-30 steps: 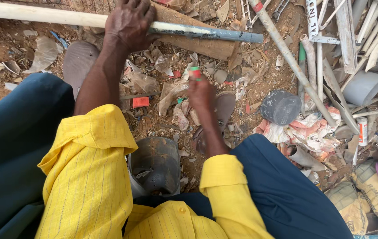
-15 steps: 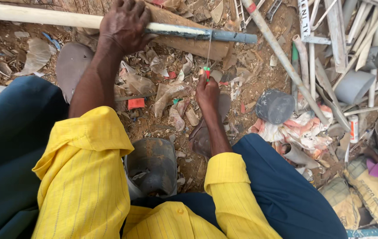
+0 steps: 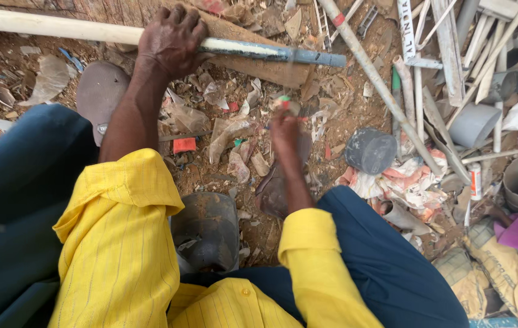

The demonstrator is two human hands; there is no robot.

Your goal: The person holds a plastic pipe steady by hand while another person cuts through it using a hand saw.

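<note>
While left hand [image 3: 171, 37] fingers clamp pipe [image 3: 89, 30], right hand [image 3: 284, 124] grips saw, littered dirt ground [image 3: 16, 73].

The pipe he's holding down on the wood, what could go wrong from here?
The left hand presses the pipe close to where the blurred blade in the right hand meets it, so a slip could reach the fingers. The pipe's long unsupported length could roll on the wooden board.

Pipe [image 3: 149, 35] on plank [image 3: 253, 58], scraps [image 3: 235, 130] before it
</note>
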